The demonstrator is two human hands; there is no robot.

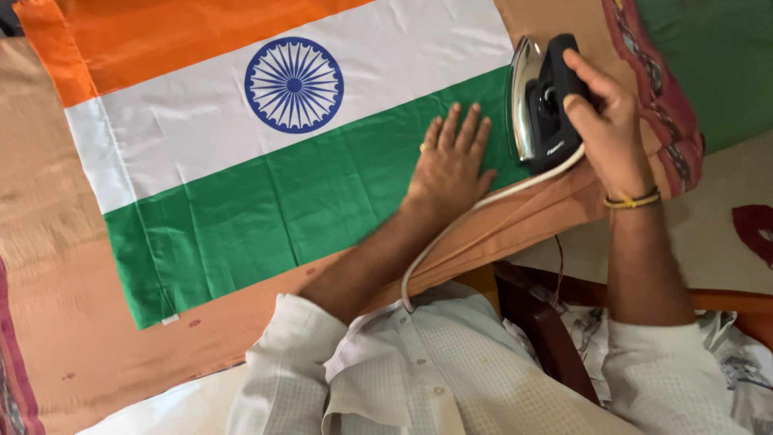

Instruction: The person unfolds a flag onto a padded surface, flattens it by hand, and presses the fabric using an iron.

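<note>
Tan cloth (48, 266) | left hand (451, 165) flat on flag (266, 185) | right hand (608, 121) fingers grip iron (543, 101)

A tan cloth (56, 242) covers the counter across the left and lower middle of the frame. At the upper right lies a green cloth (717, 64) with a red patterned border (660, 97), and a dark wooden chair (547, 330) shows at the lower right.

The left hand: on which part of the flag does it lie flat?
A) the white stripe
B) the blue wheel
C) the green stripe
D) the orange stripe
C: the left hand lies palm-down on the green stripe of the flag, beside the iron that the right hand holds tilted up.
</note>
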